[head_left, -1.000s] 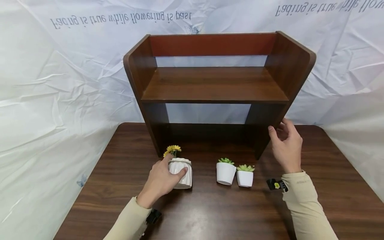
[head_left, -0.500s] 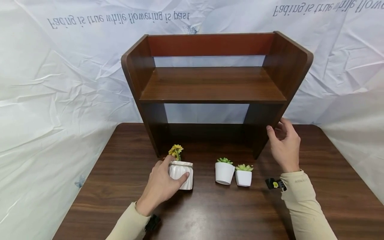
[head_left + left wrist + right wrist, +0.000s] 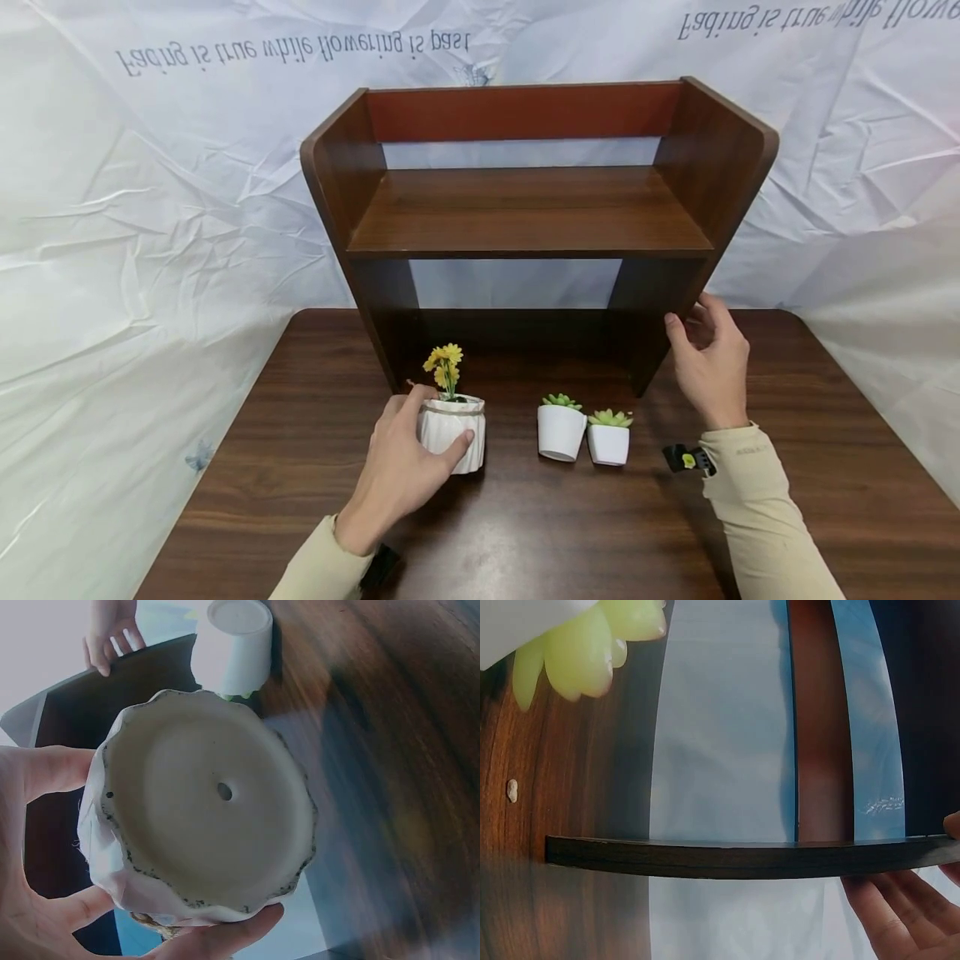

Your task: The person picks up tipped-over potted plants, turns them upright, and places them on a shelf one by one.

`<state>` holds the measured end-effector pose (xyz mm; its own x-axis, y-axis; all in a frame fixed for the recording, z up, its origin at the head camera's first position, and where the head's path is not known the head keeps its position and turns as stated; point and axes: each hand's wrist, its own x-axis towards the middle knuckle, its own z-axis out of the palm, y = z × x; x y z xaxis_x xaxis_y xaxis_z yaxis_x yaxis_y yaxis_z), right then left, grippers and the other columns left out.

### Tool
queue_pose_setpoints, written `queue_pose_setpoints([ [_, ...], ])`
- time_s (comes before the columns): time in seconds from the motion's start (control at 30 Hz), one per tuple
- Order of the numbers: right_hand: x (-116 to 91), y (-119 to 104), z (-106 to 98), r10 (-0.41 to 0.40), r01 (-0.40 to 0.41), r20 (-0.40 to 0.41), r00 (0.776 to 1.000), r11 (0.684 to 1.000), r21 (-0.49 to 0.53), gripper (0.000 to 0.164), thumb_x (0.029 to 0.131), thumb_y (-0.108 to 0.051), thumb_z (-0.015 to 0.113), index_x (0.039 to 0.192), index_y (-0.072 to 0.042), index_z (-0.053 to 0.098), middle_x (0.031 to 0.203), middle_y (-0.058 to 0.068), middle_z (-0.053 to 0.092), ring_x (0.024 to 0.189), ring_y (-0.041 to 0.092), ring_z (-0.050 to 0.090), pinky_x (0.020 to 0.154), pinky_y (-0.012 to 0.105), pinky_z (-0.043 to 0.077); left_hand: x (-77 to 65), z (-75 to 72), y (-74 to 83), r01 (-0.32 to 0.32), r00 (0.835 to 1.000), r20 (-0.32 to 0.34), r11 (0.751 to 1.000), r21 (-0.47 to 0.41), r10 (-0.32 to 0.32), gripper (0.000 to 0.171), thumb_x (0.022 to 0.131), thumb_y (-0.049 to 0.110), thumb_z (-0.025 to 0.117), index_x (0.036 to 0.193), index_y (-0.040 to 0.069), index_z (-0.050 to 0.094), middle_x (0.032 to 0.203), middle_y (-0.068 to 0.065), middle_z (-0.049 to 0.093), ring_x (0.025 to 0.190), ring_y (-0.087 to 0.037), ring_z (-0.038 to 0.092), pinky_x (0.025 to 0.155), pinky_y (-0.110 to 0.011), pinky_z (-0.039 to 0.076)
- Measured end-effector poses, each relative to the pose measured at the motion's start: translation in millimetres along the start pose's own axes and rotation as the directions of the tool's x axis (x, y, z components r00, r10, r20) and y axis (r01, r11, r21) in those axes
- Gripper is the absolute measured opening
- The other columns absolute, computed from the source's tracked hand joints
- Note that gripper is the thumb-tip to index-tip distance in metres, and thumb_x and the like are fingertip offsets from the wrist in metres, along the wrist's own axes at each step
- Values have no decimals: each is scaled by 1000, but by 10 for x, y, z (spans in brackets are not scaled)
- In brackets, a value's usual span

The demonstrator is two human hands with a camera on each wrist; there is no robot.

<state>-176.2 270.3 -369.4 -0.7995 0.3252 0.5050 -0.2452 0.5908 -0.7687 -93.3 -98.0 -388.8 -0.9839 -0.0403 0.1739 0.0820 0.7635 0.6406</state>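
My left hand grips a white fluted flowerpot from its left side, thumb in front. Yellow flowers stand up out of the pot. In the left wrist view the pale underside of this flowerpot faces the camera, with a small drain hole. On the right, my right hand holds the side panel of a dark wooden shelf. Its thumb is at the panel's front edge, and the other fingers are partly hidden behind it. The right wrist view shows that side panel edge-on with the fingers against it.
Between the hands, a round white pot and a square white pot, each with a green succulent, stand side by side before the shelf. The brown tabletop runs back to a white printed cloth.
The flowerpot has been turned in my left hand, and its flowers have swung up and to the right, standing more upright. The right hand keeps its hold on the shelf's side panel.
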Motion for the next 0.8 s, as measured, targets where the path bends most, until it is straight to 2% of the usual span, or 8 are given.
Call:
queue_pose_setpoints([
  [0.27,7,0,12,-14,14,1,1000,1000,2,42,100,-25,64,141,-29,59,128,14,69,95,-16,57,78,5,44,-52,-44,58,-61,996,-60,998,-18,60,64,73,42,87,129,23,62,126,-5,58,102,-30,63,84,-44,51],
  [0.47,9,-2,10,-14,14,3,1000,1000,0,42,100,-25,63,141,-27,59,128,14,70,94,-16,57,77,5,44,-99,-83,110,-114,987,-115,993,-28,110,62,71,40,89,125,22,63,126,-5,58,103,-29,63,86,-44,52],
  [0.6,4,0,9,-16,16,0,1000,1000,-5,41,100,-25,63,141,-25,60,127,15,70,94,-16,56,76,4,43,-126,-105,135,-167,974,-161,985,-40,159,59,69,38,90,120,22,64,124,-4,58,101,-28,64,85,-43,52],
  [0.8,-4,1,0,-15,15,-2,1000,1000,-2,42,100,-24,63,141,-26,60,127,16,69,94,-16,56,76,4,43,-145,-116,169,-253,944,-233,966,-55,234,57,66,35,92,114,19,65,124,-3,57,102,-24,64,84,-40,54],
])
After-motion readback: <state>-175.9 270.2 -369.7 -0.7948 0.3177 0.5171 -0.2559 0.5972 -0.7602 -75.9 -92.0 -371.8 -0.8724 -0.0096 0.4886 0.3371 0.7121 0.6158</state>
